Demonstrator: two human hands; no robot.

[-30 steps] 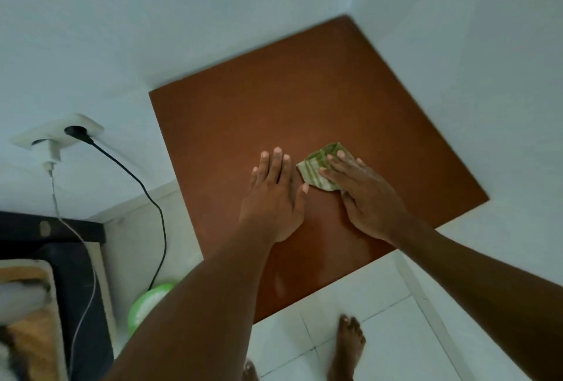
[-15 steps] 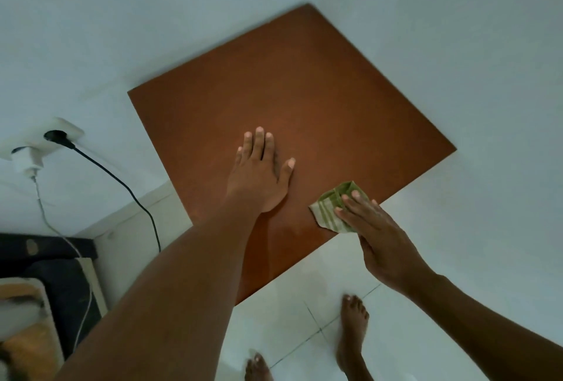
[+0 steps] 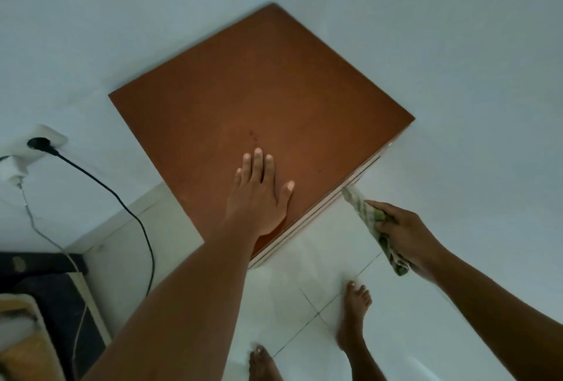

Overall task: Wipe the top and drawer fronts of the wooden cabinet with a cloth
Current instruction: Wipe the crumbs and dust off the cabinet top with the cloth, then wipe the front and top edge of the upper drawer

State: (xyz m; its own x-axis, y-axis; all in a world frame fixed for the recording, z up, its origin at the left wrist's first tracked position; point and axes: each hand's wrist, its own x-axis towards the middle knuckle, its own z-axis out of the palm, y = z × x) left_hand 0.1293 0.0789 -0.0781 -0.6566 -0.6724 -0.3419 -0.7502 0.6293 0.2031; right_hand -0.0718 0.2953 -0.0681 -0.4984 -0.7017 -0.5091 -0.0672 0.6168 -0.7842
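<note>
The wooden cabinet [image 3: 268, 100] stands in a room corner, its brown square top seen from above. My left hand [image 3: 259, 194] lies flat on the top near the front edge, fingers spread. My right hand [image 3: 405, 234] hangs off the cabinet's front right side, closed on a green patterned cloth [image 3: 364, 210]. The cloth's tip touches the front edge of the cabinet just below the top. Only a thin strip of the drawer fronts [image 3: 347, 188] shows under the top's rim.
White walls meet behind the cabinet. A wall socket [image 3: 42, 140] with a black cable [image 3: 128, 210] and a white charger is on the left wall. Dark furniture [image 3: 39, 304] fills the lower left. My bare feet [image 3: 353, 313] stand on white floor tiles.
My right hand has carried the cloth off the top, down and right past the front edge. My left hand has stayed flat on the top.
</note>
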